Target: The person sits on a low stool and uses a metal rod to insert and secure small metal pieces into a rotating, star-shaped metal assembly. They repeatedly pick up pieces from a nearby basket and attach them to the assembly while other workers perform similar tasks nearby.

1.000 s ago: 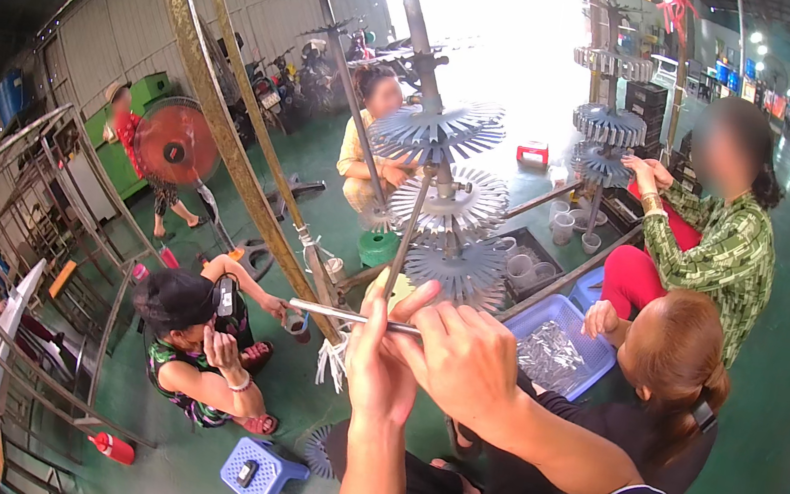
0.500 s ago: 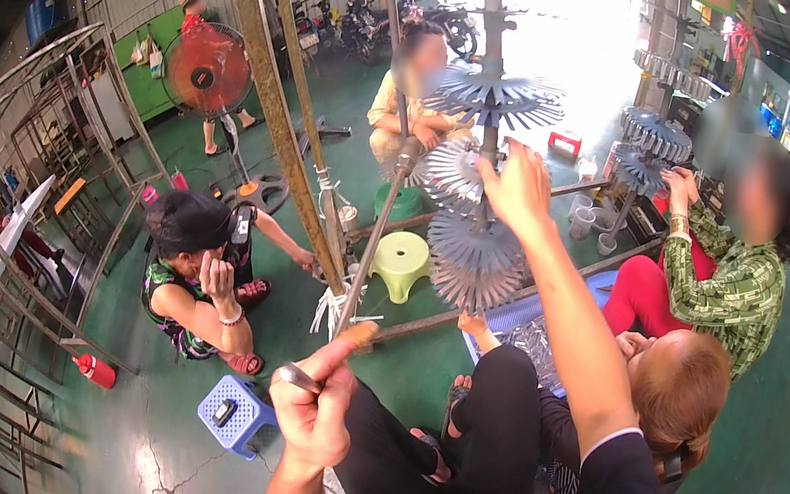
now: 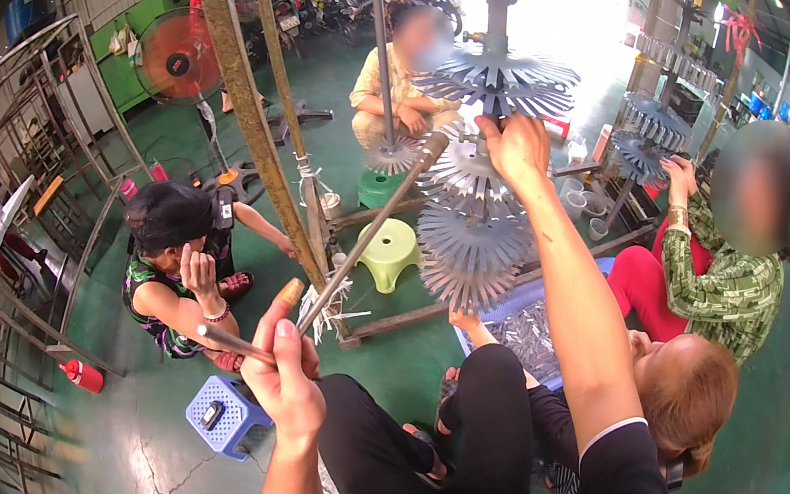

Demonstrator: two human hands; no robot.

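Note:
My left hand (image 3: 287, 383) is closed round the crossbar of a T-handle socket wrench (image 3: 371, 239), with a tan wrap on one finger. The wrench's long shaft slants up and away, its socket end beside the upright metal post (image 3: 497, 19) in front of me. Stacked on that post are round grey racks of flat metal blades, among them an upper rack (image 3: 500, 75) and a lower rack (image 3: 476, 243). My right hand (image 3: 517, 153) reaches up to the post just beneath the upper rack, fingers curled; what they grip is hidden.
A co-worker in a dark cap (image 3: 171, 226) crouches left of a rusty slanted pole (image 3: 255, 96). Close on my right, another person (image 3: 688, 389) sits by a blue tray (image 3: 496, 322) of metal pieces. A green stool (image 3: 391, 257) and a blue stool (image 3: 228, 416) stand on the floor.
The wrench has swung, its crossbar now pointing left and its socket end nearer the post. My right hand has risen along the post to just under the upper rack.

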